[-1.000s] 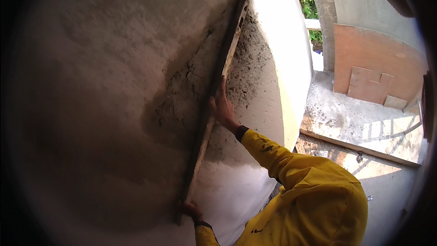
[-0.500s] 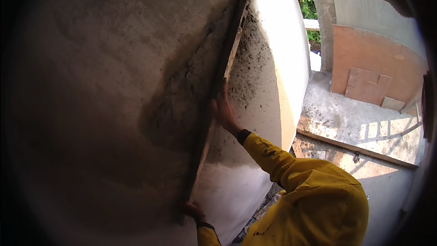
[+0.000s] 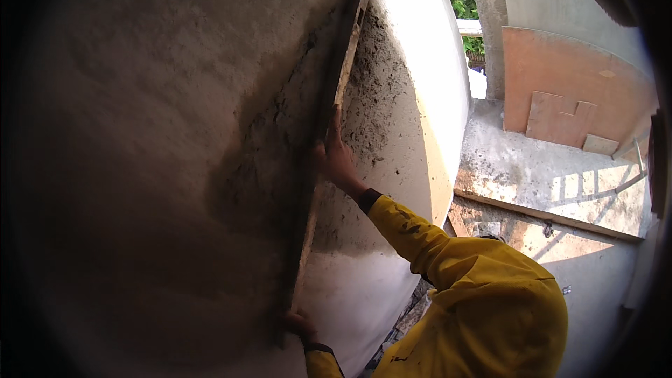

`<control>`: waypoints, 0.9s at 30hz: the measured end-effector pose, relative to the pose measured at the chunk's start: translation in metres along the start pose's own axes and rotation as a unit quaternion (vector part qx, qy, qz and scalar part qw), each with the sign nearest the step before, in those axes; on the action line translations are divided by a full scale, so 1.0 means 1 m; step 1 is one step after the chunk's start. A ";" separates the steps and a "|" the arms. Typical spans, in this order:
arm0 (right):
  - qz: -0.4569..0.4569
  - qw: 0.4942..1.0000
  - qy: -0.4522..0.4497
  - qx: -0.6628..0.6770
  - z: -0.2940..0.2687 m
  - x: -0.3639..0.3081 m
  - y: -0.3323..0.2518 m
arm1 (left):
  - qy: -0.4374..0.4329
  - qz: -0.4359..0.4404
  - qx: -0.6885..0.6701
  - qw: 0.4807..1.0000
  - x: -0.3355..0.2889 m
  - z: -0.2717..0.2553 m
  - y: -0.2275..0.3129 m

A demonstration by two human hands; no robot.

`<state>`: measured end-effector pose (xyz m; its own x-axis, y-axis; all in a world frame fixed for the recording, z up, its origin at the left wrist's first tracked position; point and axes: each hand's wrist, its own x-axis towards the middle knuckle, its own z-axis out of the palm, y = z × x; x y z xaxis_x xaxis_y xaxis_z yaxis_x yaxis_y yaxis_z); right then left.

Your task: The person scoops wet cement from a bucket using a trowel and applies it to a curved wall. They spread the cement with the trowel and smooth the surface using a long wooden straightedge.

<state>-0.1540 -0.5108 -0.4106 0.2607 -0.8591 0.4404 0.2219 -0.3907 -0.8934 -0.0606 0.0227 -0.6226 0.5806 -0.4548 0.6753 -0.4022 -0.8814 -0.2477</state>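
The plastered wall (image 3: 154, 98) is filling the left side, with a dark, damp-looking patch; the long bar (image 3: 345, 66) is lying slantwise against it, probably feeling stiff, gritty and fairly light for its length, its edges offering the best hold; the right hand's (image 3: 341, 162) grip is straddling its middle, thumb parted from fingers; the left hand's (image 3: 301, 323) grip is apparently closing round its dim lower end; small dark marks (image 3: 399, 359) on the yellow jacket (image 3: 490, 301) are defying reading, no brand or label showing.
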 end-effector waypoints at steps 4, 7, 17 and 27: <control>0.019 0.999 -0.025 0.015 0.011 -0.037 0.037 | 0.000 0.020 0.027 0.999 -0.025 -0.011 -0.003; -0.030 0.999 0.005 0.032 0.013 -0.032 0.033 | -0.006 -0.052 -0.045 0.998 -0.013 -0.006 -0.006; 0.063 0.993 -0.098 -0.022 0.000 0.013 -0.068 | 0.074 -0.022 -0.032 0.997 0.007 -0.024 -0.030; 0.075 0.993 -0.091 0.031 0.006 -0.041 0.016 | 0.004 0.026 0.014 1.000 -0.019 -0.007 -0.047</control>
<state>-0.1557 -0.4803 -0.4421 0.4587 -0.8300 0.3172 0.2239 -0.2375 -0.9452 -0.0576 0.0739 -0.6193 0.5540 -0.4993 0.6662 -0.4114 -0.8599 -0.3023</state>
